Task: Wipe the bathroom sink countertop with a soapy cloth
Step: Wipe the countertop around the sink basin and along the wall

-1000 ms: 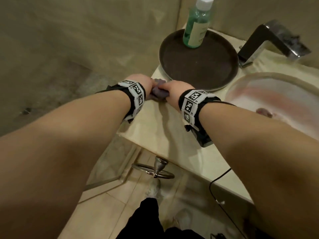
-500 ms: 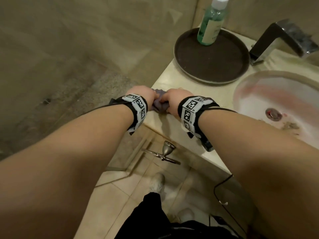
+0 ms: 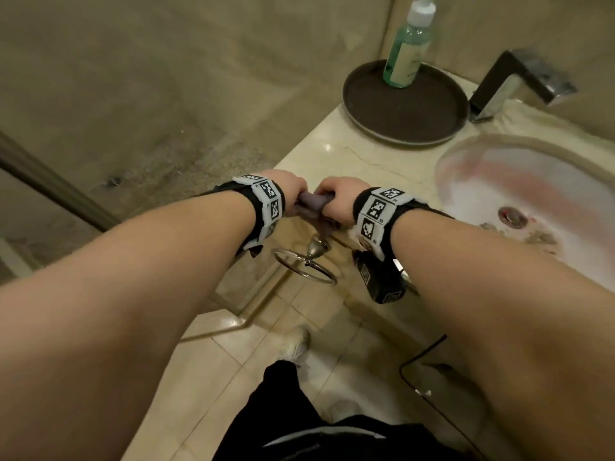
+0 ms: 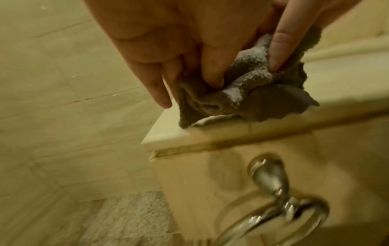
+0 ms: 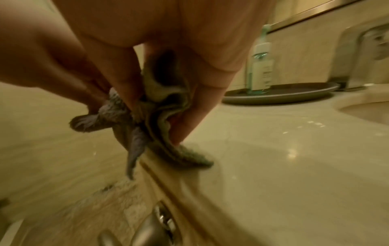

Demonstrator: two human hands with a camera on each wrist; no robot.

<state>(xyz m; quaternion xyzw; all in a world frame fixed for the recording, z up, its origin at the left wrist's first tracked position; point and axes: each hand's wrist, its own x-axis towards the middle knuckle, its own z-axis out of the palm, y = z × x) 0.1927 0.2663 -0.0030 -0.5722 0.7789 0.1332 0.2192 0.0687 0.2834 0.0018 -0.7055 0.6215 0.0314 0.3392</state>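
Beige marble countertop [image 3: 376,161] runs beside a round sink [image 3: 519,181], with a dark tray [image 3: 416,118] and a green soap bottle [image 3: 407,48] at the back. Both hands grip one bunched grey cloth [image 3: 311,204] at the counter's front left corner: the left hand [image 3: 289,186] curls around its left end, the right hand [image 3: 337,201] pinches the other. Foam shows on the cloth's folds, which touch the counter edge below the fingers [image 4: 282,43]; a chrome towel ring [image 3: 306,264] hangs beneath
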